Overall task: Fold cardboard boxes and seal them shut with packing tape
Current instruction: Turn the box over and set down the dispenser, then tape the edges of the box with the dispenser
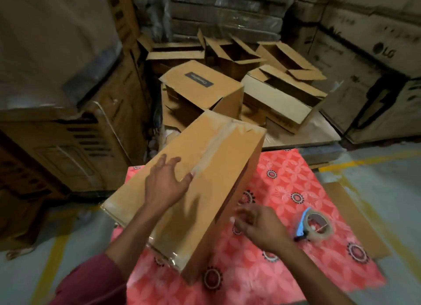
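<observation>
A long brown cardboard box [211, 158] lies on a red patterned mat [284, 254], its top flaps closed with a strip of clear tape running along the seam. My left hand [167, 182] rests flat on the box top, fingers spread, thumb by the tape line. My right hand [258, 227] hovers blurred beside the box's right side, fingers loosely bent, holding nothing that I can see. A tape dispenser [315, 223] with a blue handle and a clear tape roll lies on the mat just right of that hand.
Several open, unsealed cardboard boxes [200, 92] stand and lie behind the mat. Tall stacked cartons [68, 133] wall the left side and large printed cartons [369, 60] the right. A flat cardboard sheet [355, 215] pokes out under the mat's right edge on grey floor with yellow lines.
</observation>
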### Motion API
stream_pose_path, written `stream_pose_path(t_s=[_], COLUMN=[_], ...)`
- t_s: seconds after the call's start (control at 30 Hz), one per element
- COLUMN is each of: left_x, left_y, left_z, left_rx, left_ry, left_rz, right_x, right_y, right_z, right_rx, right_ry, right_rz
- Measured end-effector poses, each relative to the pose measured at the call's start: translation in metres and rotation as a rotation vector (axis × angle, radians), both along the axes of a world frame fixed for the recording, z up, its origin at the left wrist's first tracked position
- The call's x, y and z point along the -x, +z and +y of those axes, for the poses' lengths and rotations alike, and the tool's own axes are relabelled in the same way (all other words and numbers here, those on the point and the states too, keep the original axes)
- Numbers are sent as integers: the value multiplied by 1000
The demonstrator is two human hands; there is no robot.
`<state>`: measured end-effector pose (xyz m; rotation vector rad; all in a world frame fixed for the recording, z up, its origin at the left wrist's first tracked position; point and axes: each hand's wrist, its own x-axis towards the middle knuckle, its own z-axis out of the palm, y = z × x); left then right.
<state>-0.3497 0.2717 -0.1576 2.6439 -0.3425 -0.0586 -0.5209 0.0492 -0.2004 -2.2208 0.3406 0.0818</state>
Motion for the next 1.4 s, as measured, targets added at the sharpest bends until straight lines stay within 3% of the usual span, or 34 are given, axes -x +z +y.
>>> stream_pose_path(t_s=[0.13, 0.27, 0.53, 0.63, 0.7, 0.77, 0.9, 1.03, 1.13, 1.23, 1.33, 1.4], left_x=[63, 91, 83, 50, 34, 20, -5, -20, -20, 4, 52, 87], left_y=[-10, -32, -55, -54, -55, -55, -51, -46, -43, -48, -57, -62], left_z=[-57, -92, -13, 33, 56, 69, 78, 65, 51, 39, 23, 11], left_rx=[29, -108, -277, -325, -358, -435, -500, -573, -403, 26, 415, 567], left_ry=[-105, -143, -337, -446, -461, -420, -177, 61, 200, 327, 484, 599], left_rz=[-55, -29, -53, 66, 48, -15, -192, -140, -73, -97, -102, -83], right_x=[-57, -118, -186, -195, -198, -196, -172, -127, -79, -32, 6, 6], right_y=[20, 35, 12, 1, -2, -9, -26, -26, -25, -23, -12, -3], right_z=[-78, -125, -137, -144, -146, -141, -119, -82, -44, -4, 20, 7], right_rx=[80, 186, 423, 319, 160, 91, 174, 235, 225, 229, 90, 10], right_ry=[-218, -194, -137, -207, -251, -282, -346, -321, -260, -89, 87, 39], right_rz=[-65, -14, 46, 46, 45, -30, -121, -144, -121, -69, -31, -34])
